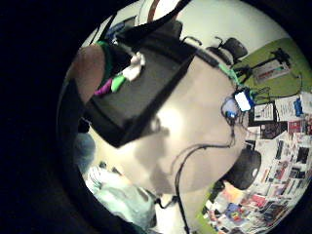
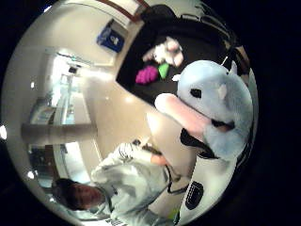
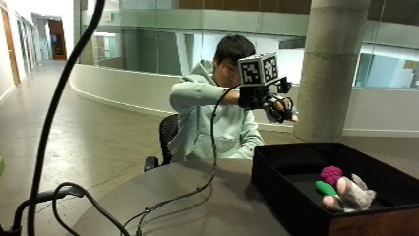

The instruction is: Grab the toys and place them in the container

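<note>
Gloved right hand (image 3: 278, 105), raised left of and above the black rectangular container (image 3: 282, 194), grasps a pale blue plush toy (image 2: 218, 106). A purple, green and grey toy cluster (image 3: 340, 189) lies inside. Released early, the plush would probably miss, landing on the table.

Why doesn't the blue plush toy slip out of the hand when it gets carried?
The blue plush toy looks soft and fuzzy, so it probably squashes a little and grips well against the fingers pressed on it. It seems light for its size, since the right hand holds it raised in the air. Dropped into the black container, it likely wouldn't break.
</note>
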A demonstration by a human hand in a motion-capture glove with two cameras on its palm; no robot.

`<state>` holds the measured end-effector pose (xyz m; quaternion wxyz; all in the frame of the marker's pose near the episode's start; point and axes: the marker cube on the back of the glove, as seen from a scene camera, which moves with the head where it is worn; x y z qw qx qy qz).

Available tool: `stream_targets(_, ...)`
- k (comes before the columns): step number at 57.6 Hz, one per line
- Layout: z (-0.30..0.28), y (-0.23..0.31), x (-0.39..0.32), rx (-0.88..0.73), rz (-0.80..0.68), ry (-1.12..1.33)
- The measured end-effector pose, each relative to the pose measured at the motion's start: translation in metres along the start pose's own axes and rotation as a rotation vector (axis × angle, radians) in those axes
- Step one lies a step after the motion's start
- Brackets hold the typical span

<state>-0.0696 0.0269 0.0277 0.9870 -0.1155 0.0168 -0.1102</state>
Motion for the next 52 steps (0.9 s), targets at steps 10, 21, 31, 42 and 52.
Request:
stream_targets(10, 0.005, -0.041, -0.018, 0.091, 0.094, -0.019)
stream_targets(21, 0.026, -0.070, -0.013, -0.016, 0.208, 0.029)
stream_targets(31, 0.020, -0.073, 0.001, -0.014, 0.210, 0.001)
stream_targets(42, 0.002, -0.051, 0.021, 0.067, 0.230, -0.098)
stream_targets(52, -0.024, -0.018, 0.058, 0.190, 0.227, -0.090)
